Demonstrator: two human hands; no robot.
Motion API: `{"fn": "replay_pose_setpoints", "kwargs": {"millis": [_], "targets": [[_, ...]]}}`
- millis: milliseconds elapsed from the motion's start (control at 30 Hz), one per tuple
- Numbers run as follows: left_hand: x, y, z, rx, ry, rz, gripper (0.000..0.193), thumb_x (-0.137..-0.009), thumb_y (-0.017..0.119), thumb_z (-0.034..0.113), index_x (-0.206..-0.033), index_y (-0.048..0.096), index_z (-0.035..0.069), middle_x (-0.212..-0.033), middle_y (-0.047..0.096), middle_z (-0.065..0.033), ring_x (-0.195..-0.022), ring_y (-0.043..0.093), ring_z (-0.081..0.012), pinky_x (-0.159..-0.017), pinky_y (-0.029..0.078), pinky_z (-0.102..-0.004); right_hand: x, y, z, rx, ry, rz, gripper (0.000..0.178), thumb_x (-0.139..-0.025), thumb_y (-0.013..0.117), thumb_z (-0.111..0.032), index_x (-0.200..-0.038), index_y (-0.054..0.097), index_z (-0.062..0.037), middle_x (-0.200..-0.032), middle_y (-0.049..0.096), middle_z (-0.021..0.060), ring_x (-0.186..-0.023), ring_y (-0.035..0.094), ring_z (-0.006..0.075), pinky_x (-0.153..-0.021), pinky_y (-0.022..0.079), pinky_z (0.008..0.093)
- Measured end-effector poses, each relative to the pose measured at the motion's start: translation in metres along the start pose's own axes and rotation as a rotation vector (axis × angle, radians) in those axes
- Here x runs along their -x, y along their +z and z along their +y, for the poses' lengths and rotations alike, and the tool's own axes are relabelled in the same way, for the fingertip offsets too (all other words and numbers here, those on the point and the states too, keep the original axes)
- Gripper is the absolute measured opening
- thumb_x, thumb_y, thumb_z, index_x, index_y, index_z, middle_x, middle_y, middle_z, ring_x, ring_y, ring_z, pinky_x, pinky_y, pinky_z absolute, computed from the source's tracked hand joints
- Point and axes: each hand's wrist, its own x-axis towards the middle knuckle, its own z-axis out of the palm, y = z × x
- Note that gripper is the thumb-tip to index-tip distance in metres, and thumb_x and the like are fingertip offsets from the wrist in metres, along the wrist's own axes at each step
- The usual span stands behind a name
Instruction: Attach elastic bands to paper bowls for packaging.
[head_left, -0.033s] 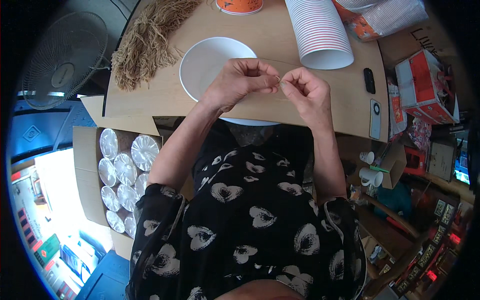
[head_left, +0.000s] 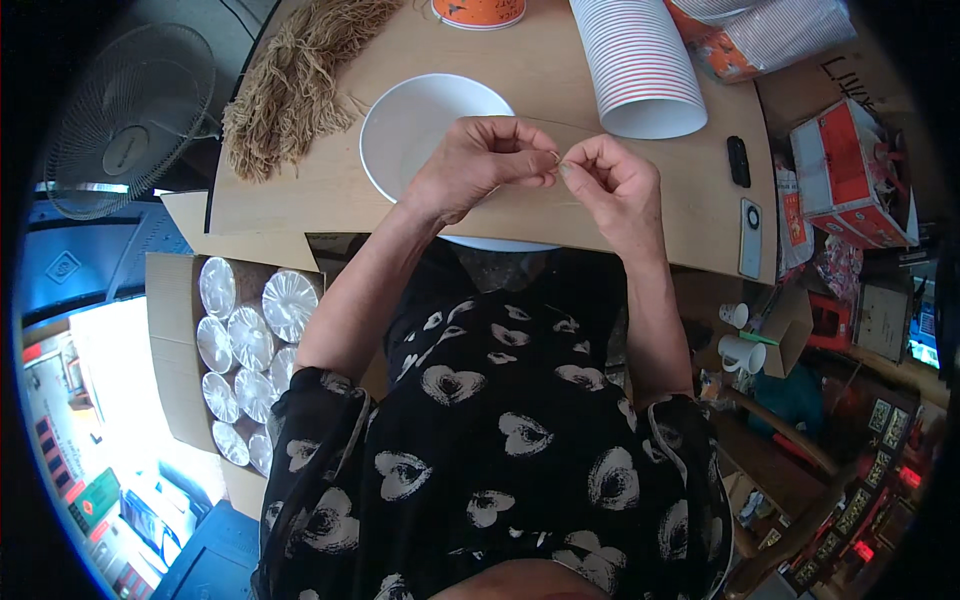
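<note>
My left hand (head_left: pixel 490 165) and my right hand (head_left: pixel 615 185) meet fingertip to fingertip above the table, just right of a white bowl (head_left: pixel 405 125). Between the left thumb and forefinger is a bit of thin tan strand (head_left: pixel 556 155), mostly covered by the fingers. The right thumb and forefinger pinch right beside it; what they hold is too small to make out. Part of the bowl is hidden behind my left hand. A bundle of tan, stringy strands (head_left: pixel 300 80) lies at the far left of the table.
Nested white paper tubs (head_left: pixel 640 70) lie at the back right, near bagged tubs (head_left: pixel 770 40). An orange tub (head_left: pixel 480 12) stands at the back. A remote (head_left: pixel 750 237) and a black object (head_left: pixel 738 161) sit by the right edge. Left are a fan (head_left: pixel 130 140) and a carton (head_left: pixel 175 350) of wrapped stacks.
</note>
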Motion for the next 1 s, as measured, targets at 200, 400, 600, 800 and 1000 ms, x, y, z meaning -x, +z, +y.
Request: {"fn": "replay_pose_setpoints", "kwargs": {"millis": [200,400,600,800,1000], "targets": [[0.0,0.0,0.002,-0.011,-0.015,-0.007,0.016,-0.093,0.069,0.004,-0.107,0.07,-0.004,-0.095,0.072,-0.0078,-0.086,0.071,-0.0142,-0.077,0.058,-0.0226,-0.003,0.003,0.001,-0.03,-0.018,0.017,0.004,-0.092,0.067,-0.001,-0.095,0.065,0.0009,-0.08,0.062,-0.0036,-0.069,0.053,0.0007,-0.061,0.042,0.0169],[0.0,0.0,0.004,0.009,-0.038,-0.003,0.016,-0.088,0.073,0.0,-0.103,0.07,-0.006,-0.091,0.073,-0.0101,-0.083,0.071,-0.014,-0.079,0.059,-0.0245,-0.004,-0.001,0.007,-0.047,0.008,-0.02,0.005,-0.093,0.067,-0.003,-0.095,0.066,0.0012,-0.08,0.062,-0.0035,-0.068,0.053,0.0013,-0.059,0.041,0.0175],[-0.002,-0.001,0.001,0.015,-0.018,-0.021,0.018,-0.087,0.074,-0.001,-0.104,0.07,-0.005,-0.091,0.073,-0.011,-0.084,0.072,-0.0149,-0.08,0.06,-0.0258,-0.002,0.005,0.007,-0.325,0.228,0.043,0.008,-0.093,0.067,-0.007,-0.093,0.064,0.0003,-0.073,0.055,-0.0044,-0.06,0.044,0.0014,-0.052,0.034,0.0182],[-0.001,-0.004,0.001,0.008,-0.019,-0.016,0.016,-0.089,0.073,0.0,-0.103,0.071,-0.005,-0.09,0.074,-0.011,-0.084,0.071,-0.0145,-0.08,0.059,-0.0258,-0.003,0.004,0.011,-0.5,0.294,0.016,0.01,-0.093,0.069,-0.009,-0.092,0.063,-0.0004,-0.07,0.051,-0.0034,-0.056,0.039,0.0025,-0.049,0.031,0.0192],[0.0,-0.002,0.001,-0.034,0.0,0.005,0.016,-0.089,0.073,0.002,-0.104,0.072,-0.004,-0.091,0.073,-0.0091,-0.084,0.07,-0.0133,-0.079,0.058,-0.0251,0.0,0.004,0.012,-0.488,0.257,-0.014,0.012,-0.094,0.069,-0.011,-0.091,0.063,-0.0005,-0.07,0.053,-0.0029,-0.055,0.041,0.0032,-0.05,0.033,0.0194]]}}
